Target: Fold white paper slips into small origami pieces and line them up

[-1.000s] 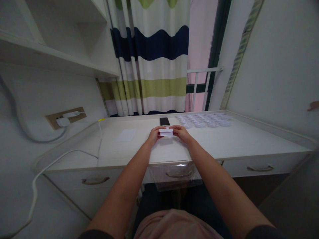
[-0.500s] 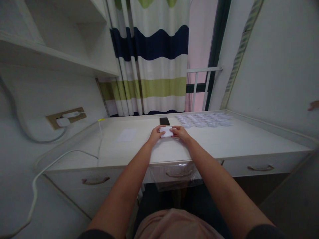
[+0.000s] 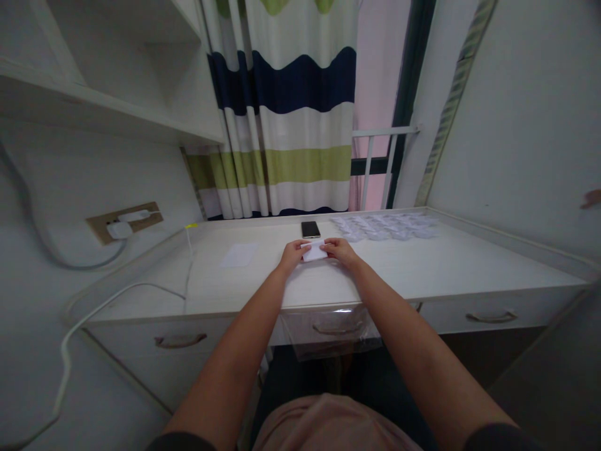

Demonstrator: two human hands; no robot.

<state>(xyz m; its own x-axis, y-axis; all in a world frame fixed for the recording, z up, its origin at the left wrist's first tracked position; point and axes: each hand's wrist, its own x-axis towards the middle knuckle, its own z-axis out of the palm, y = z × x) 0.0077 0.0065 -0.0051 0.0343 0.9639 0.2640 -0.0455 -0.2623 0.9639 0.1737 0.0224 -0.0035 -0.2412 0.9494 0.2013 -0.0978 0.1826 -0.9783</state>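
A small piece of white paper [image 3: 314, 252] is held between both hands, just above the desk near its middle. On its left side, my left hand [image 3: 293, 254] is closed with the thumb on top of the paper. My right hand [image 3: 341, 251] grips the opposite side in the same way, fingers behind and thumb in front. A black phone [image 3: 310, 230] lies on the desk directly beyond the paper. Whether the paper is folded is hard to make out at this size.
Several folded white paper pieces [image 3: 385, 226] lie in rows at the back right of the white desk [image 3: 451, 272]. Flat white sheets [image 3: 238, 255] rest at the left. Clear plastic [image 3: 331, 332] hangs over the front drawer. A white cable [image 3: 141, 285] crosses the left edge.
The paper's near edge now looks slightly lower, and its upper face shows a little differently between the fingers. Both hands stay in nearly the same place.
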